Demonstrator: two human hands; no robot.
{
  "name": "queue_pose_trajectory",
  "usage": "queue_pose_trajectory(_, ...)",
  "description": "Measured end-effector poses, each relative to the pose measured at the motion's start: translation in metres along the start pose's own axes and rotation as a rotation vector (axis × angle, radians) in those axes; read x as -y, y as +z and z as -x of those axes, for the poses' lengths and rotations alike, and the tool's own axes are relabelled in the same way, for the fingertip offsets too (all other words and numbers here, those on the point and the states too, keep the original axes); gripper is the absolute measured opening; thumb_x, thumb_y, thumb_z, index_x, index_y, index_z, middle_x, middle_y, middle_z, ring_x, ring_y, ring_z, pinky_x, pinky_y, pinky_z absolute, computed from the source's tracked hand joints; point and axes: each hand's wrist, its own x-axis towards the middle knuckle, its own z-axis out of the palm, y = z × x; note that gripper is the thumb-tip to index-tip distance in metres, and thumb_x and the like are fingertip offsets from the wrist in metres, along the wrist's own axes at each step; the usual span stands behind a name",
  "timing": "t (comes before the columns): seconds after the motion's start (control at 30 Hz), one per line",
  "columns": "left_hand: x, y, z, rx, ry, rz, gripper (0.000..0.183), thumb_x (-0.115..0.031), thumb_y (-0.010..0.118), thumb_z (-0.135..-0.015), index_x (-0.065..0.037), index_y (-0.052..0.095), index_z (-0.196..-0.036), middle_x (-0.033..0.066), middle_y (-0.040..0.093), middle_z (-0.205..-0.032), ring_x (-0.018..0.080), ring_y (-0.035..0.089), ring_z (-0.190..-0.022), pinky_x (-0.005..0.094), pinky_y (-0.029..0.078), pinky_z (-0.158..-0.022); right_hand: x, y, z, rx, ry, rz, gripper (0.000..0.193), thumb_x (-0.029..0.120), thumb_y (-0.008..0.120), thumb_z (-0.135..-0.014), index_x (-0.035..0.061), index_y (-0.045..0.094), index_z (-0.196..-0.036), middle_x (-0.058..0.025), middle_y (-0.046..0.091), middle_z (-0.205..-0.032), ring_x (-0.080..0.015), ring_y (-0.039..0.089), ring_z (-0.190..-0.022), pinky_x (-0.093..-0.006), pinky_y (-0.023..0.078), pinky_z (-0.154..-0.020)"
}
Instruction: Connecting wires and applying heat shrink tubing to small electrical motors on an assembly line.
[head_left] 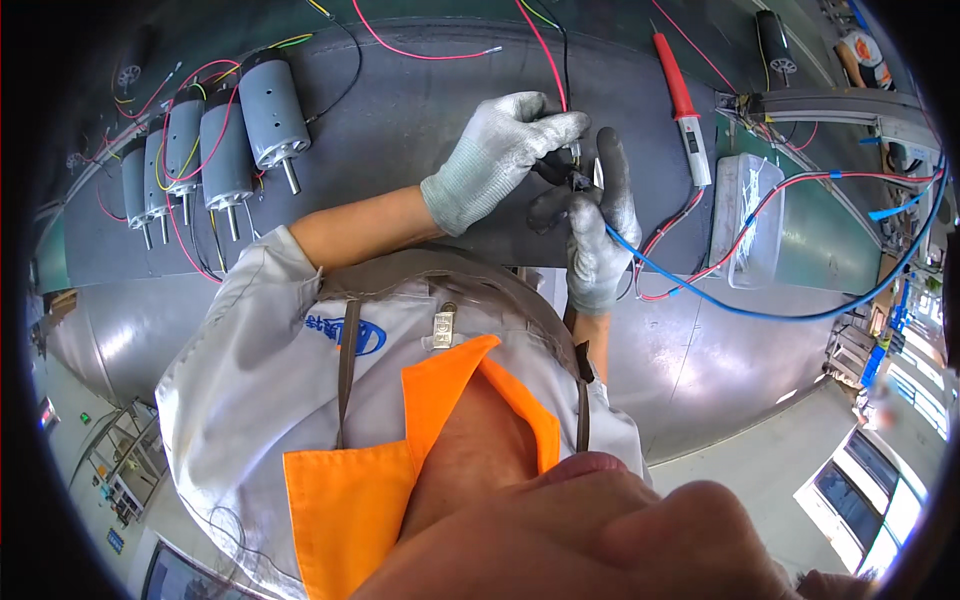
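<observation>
My left hand (pixel 497 147), in a pale glove with grey fingertips, is closed with thumb and fingers pinched on the ends of a red wire (pixel 548 55) and a black wire (pixel 567 70). Close beside it, my right hand (pixel 600 225), in a similar glove stained dark, is closed around the end of a blue cable (pixel 680 283). A small metal piece (pixel 598 172) shows between its fingers; its kind is not clear. The fingertips of both hands nearly meet, hiding where wires and cable end. Both hands are above the dark grey bench top (pixel 400 120).
Several grey cylindrical motors (pixel 272 110) with shafts and coloured leads stand at the left. To the right lie a red-and-grey pen-shaped tester (pixel 683 110) and a clear plastic tray (pixel 755 220). A red cable (pixel 780 185) loops over the tray. A metal rail (pixel 830 103) is beyond.
</observation>
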Motion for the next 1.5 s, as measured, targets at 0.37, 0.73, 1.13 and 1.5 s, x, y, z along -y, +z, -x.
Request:
queue_pose_trajectory(0.37, 0.010, 0.003, 0.011, 0.048, -0.013, 0.017, 0.018, -0.019, 0.068, -0.096, -0.001, 0.069, -0.100, 0.0018, 0.069, -0.090, 0.0069, 0.062, -0.080, 0.0226, 0.049, -0.073, -0.022, 0.010, 0.002, -0.061, -0.042, -0.182, 0.070, 0.017, 0.065, -0.095, -0.0043, 0.032, -0.152, -0.0193, 0.070, -0.100, -0.0186, 0.063, -0.061, -0.0298, 0.051, -0.057)
queue_pose_trajectory(0.73, 0.045, -0.043, -0.017, 0.086, 0.106, 0.082, 0.033, -0.024, 0.055, -0.098, 0.001, 0.067, -0.116, 0.0060, 0.070, -0.105, 0.0104, 0.063, -0.097, 0.0247, 0.047, -0.083, -0.015, -0.156, -0.108, -0.169, -0.201, 1.560, 0.052, 0.017, 0.075, -0.083, 0.0084, 0.060, -0.132, -0.0234, 0.065, -0.096, -0.0399, 0.065, -0.087, -0.0490, 0.051, -0.076)
queue_pose_trajectory(1.13, 0.027, -0.047, 0.004, 0.063, 0.040, 0.224, 0.035, -0.023, 0.054, -0.099, 0.004, 0.066, -0.118, 0.0081, 0.069, -0.109, 0.0110, 0.059, -0.089, 0.0281, 0.047, -0.082, -0.035, -0.126, -0.166, 0.107, 0.223, 0.330, 0.042, -0.006, 0.070, -0.083, -0.0082, 0.064, -0.125, -0.0116, 0.070, -0.115, -0.0143, 0.066, -0.097, -0.0245, 0.053, -0.087)
queue_pose_trajectory(1.5, 0.036, -0.036, -0.001, 0.169, -0.067, 0.332, 0.031, -0.023, 0.054, -0.100, 0.002, 0.066, -0.114, 0.0086, 0.069, -0.103, 0.0168, 0.064, -0.096, 0.0342, 0.052, -0.087, -0.007, -0.138, -0.124, -0.202, -0.032, 0.735, 0.040, -0.002, 0.074, -0.073, -0.0003, 0.072, -0.113, -0.0125, 0.073, -0.102, -0.0190, 0.068, -0.091, -0.0307, 0.054, -0.083)
